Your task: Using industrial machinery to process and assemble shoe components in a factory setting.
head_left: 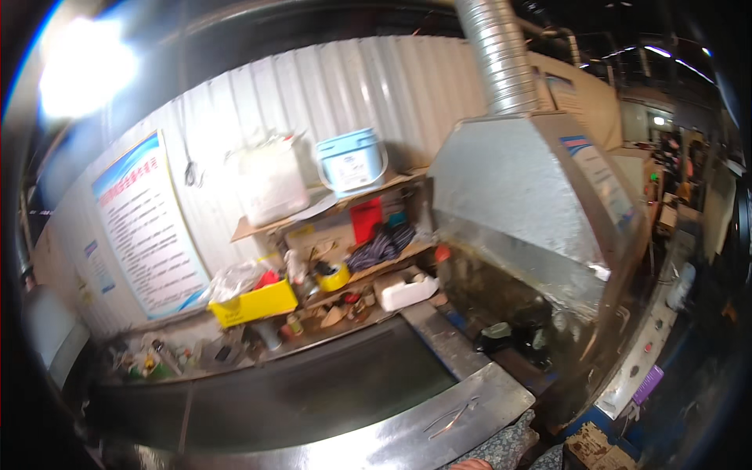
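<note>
At the bottom edge, only a sliver of what appears to be my right hand (pixel 471 464) shows; its fingers are cut off by the frame. A grey patterned sleeve (pixel 505 445) lies beside it, next to the corner of a shiny metal ledge (pixel 376 439). On that ledge, close to the hand, rests a thin, bent, wire-like metal piece (pixel 453 419). Whether the hand holds anything cannot be seen. My left hand is out of view. Behind the ledge lies a long, dark, flat belt-like surface (pixel 313 384).
Beyond the dark surface, wooden shelves (pixel 415 254) carry a light blue bucket (pixel 351 160), a whitish plastic container (pixel 270 184) and a yellow tape roll (pixel 334 276). A yellow bin (pixel 254 304) stands lower left. On the right, a metal hood (pixel 509 196) overhangs a dirty recess.
</note>
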A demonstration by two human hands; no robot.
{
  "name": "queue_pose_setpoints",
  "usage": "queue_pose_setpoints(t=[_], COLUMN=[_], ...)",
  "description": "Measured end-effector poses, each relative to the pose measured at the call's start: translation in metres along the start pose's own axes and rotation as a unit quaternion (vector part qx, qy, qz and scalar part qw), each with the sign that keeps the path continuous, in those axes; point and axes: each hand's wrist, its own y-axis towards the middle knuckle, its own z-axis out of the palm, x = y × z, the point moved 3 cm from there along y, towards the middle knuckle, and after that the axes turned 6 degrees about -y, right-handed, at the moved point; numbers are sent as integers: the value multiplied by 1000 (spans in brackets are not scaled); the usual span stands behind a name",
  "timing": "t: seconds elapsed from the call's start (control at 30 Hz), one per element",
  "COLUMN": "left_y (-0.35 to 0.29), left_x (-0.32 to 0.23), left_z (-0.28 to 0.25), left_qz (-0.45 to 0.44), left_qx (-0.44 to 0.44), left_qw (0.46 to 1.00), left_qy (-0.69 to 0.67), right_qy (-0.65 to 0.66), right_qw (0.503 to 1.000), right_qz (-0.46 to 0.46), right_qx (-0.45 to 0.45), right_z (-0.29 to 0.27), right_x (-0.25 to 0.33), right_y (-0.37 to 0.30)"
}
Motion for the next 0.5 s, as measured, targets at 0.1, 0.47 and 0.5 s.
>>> queue_pose_setpoints(t=[0.1,0.47,0.5], left_y=[80,147,141], left_x=[-49,-125,-110], left_z=[-25,18,12], left_qz=[201,438,433], left_qx=[-57,141,61], left_qw=[978,881,899], left_qy=[-12,109,23], right_qy=[44,45,53], right_qw=[998,993,986], right_qz=[9,-110,-156], right_qx=[32,-12,-14], right_z=[2,0,-1], right_x=[-3,-14,-12], right_y=[-1,-10,-12])
